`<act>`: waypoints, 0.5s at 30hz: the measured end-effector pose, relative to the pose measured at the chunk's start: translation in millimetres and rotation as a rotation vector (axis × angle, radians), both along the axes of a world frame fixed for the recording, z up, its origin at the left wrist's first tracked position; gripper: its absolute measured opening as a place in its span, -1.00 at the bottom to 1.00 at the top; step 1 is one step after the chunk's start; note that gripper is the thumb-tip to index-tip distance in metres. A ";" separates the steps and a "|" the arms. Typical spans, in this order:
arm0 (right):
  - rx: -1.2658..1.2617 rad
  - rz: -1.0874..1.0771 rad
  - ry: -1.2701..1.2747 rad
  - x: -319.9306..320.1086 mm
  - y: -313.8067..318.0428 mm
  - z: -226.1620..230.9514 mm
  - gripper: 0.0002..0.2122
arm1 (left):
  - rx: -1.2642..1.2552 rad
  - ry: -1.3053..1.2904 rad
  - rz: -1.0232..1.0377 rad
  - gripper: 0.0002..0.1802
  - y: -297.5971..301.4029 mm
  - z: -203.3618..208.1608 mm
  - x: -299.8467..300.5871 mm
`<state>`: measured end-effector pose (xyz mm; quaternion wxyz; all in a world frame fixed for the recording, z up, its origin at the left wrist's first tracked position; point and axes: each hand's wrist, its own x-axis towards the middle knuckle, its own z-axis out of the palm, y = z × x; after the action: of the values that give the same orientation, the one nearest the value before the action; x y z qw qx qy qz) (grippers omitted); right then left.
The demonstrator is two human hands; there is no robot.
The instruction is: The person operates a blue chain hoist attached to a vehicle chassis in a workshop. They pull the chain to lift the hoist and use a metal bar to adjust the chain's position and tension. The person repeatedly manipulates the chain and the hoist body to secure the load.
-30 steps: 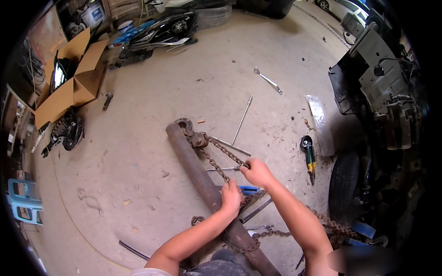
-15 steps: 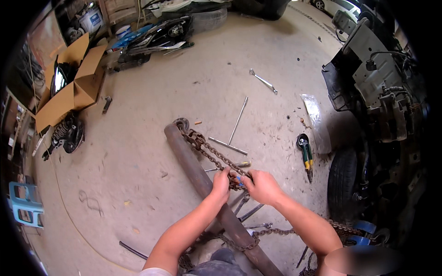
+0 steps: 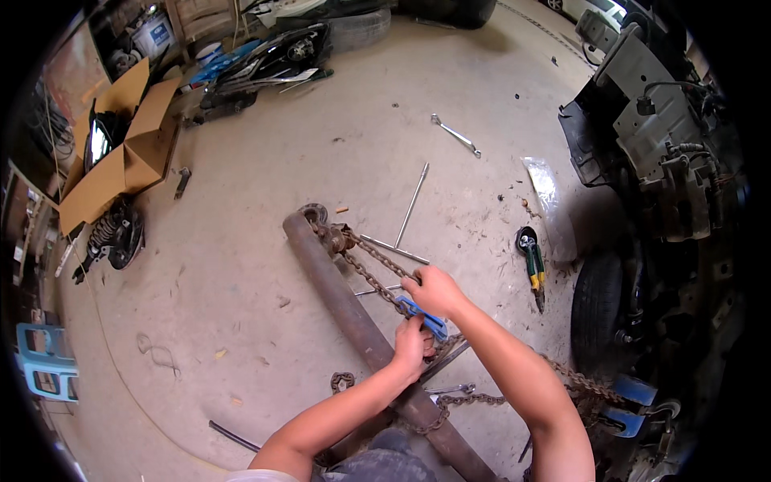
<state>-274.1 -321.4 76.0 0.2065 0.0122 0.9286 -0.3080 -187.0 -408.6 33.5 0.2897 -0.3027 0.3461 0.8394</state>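
Observation:
A thick rusty steel pipe [image 3: 344, 312] lies slantwise on the floor, its far end at a round metal ring. From a hook-like fitting [image 3: 332, 237] near that end, two strands of rusty chain [image 3: 369, 277] run toward me. My left hand [image 3: 413, 347] is closed round the near end of a blue metal chain clamp [image 3: 424, 316], just right of the pipe. One strand reaches the clamp's far end. Farther out, my right hand [image 3: 436, 291] closes its fingers on the other strand. My fingers partly hide both grips.
A T-handle wrench [image 3: 405, 229], a combination wrench [image 3: 456, 135] and green-yellow pliers [image 3: 532, 269] lie on the concrete. At right stand a tyre [image 3: 596, 321] and car parts, with another blue clamp [image 3: 630, 406] on chain. An open carton [image 3: 132, 157] and blue stool [image 3: 46, 361] are at left.
My left hand has come nearer me and slightly right. My right hand has moved away from me, up the chain. The blue clamp shows more, and a chain loop shows left of the pipe.

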 end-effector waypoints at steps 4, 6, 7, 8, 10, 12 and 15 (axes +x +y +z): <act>-0.007 0.030 -0.003 1.5 -17.0 22.3 -0.63 | -0.107 0.170 -0.077 -0.80 15.8 -35.4 -10.8; -0.019 0.025 -0.041 7.1 -17.1 33.4 -0.62 | -0.076 0.275 -0.099 -0.83 16.3 -43.1 -21.7; -0.041 0.009 -0.084 12.2 -14.8 36.9 -0.62 | -0.070 0.246 -0.080 -0.82 17.6 -46.0 -23.7; -0.069 -0.011 -0.123 15.8 -11.3 38.4 -0.62 | -0.070 0.219 -0.066 -0.82 17.7 -38.8 -27.1; -0.106 -0.027 -0.100 20.4 -3.6 36.4 -0.63 | -0.070 0.203 -0.044 -0.80 17.7 -33.4 -34.9; -0.139 -0.024 -0.062 25.6 -4.8 39.7 -0.63 | -0.069 0.222 -0.026 -0.78 15.9 -39.0 -41.5; -0.194 -0.015 -0.021 35.7 -4.9 51.5 -0.65 | 0.024 0.201 0.002 -0.78 16.5 -62.7 -52.6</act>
<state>-238.4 -326.3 127.5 0.2142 0.0020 0.8920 -0.3980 -239.7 -392.1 -29.2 0.2562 -0.2139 0.3629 0.8700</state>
